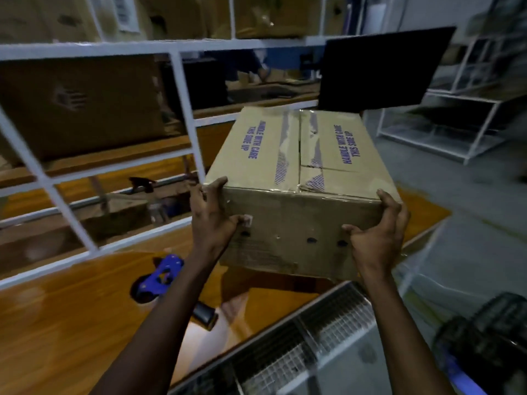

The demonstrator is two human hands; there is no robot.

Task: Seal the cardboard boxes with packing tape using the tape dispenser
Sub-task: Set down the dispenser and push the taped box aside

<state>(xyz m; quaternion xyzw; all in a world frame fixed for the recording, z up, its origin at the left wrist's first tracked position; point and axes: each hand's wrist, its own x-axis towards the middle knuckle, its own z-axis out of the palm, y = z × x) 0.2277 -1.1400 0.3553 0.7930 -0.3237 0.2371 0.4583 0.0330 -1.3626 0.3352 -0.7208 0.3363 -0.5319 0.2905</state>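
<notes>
The cardboard box (299, 166) is matt brown card, scuffed and dented on its near face; the tape (286, 152) along its top seam is glossy and wrinkled; the bench (71, 323) is orange-brown wood with a high gloss; the tape dispenser (162, 276) looks like smooth blue plastic, though blurred; the shelf frame (182, 95) is white-painted metal; the grille (328, 323) is bare wire mesh.

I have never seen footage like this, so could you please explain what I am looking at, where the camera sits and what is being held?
There is no machine: one wide-angle camera worn on a person's head looks down at their bare hands. The left hand and right hand grip the near corners of a cardboard box printed HANDLE WITH CARE, seemingly raised above the wooden table. A blue tape dispenser lies on that table, under the left arm.
</notes>
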